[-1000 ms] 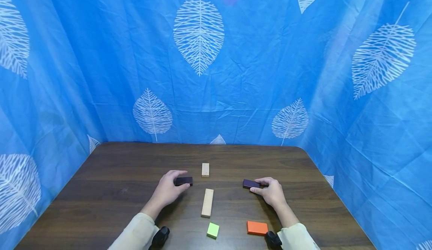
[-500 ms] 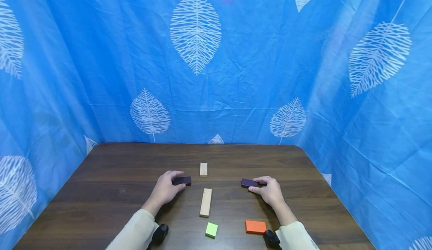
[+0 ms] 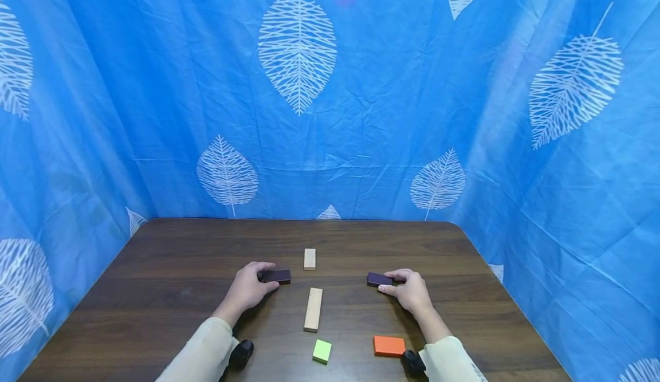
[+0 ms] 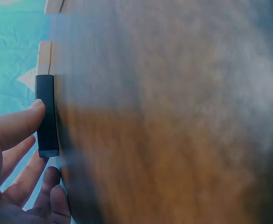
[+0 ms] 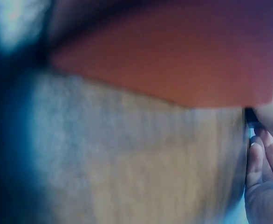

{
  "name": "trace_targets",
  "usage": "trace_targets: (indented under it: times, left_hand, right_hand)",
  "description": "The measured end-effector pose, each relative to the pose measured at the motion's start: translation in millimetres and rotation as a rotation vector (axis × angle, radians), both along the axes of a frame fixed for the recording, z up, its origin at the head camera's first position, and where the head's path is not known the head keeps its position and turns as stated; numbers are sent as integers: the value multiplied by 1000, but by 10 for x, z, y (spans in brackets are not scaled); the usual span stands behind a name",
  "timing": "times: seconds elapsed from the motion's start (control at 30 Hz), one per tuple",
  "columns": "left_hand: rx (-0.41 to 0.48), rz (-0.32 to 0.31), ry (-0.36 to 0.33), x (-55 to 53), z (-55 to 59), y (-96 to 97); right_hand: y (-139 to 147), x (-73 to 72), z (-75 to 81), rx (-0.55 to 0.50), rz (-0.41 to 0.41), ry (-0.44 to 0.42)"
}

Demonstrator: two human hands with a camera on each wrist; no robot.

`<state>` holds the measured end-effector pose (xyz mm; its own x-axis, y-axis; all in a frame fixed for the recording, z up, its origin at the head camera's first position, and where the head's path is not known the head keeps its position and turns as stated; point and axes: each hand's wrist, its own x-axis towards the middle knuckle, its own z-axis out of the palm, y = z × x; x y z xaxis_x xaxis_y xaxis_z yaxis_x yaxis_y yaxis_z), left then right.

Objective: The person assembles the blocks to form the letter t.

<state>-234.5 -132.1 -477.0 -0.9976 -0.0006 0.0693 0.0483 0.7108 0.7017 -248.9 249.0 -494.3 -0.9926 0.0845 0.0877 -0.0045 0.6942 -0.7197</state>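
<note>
My left hand pinches a dark rectangular wooden block by its left part, thumb in front and fingertips behind. In the left wrist view the thumb lies against this dark block, which is seen lengthwise. On the other side, my right hand holds a dark purple block by its right end between thumb and fingers. Only a sliver of that purple block shows in the right wrist view, mostly hidden by the thumb. Both blocks lie flat, roughly level with each other, with a wide gap between them.
Between the hands, a small pale wooden block stands farther back and a long pale one nearer. A light green block lies in front. Beside the right wrist is an orange block. A leaf-patterned blue curtain surrounds the brown table.
My left fingers, spread wider around the dark block a second ago, have closed in and drawn slightly left along it. The right hand keeps its hold. The whole view has shifted a little.
</note>
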Motion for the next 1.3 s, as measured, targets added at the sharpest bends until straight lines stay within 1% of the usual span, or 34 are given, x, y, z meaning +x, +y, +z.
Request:
trace_targets:
  times: [0.27, 0.6, 0.77, 0.9, 1.13, 1.3]
  left_hand:
    - [-14, -7, -19, -15, -7, -14]
    - [-27, -17, -38, -26, 4, 1]
    - [-29, -23, -24, -27, 13, 2]
    - [-36, -39, -4, -24, 29, 8]
    - [-16, -33, -12, -28, 33, 52]
    - [-14, -41, -1, -32, 38, 101]
  right_hand:
    - [-13, 4, 7, -4, -1, 7]
    - [-4, -5, 2, 2, -5, -9]
    - [-9, -1, 18, -1, -2, -4]
    - [-11, 7, 22, -9, -2, -3]
    - [-8, 9, 20, -1, 2, 2]
    - [-11, 12, 24, 4, 1, -3]
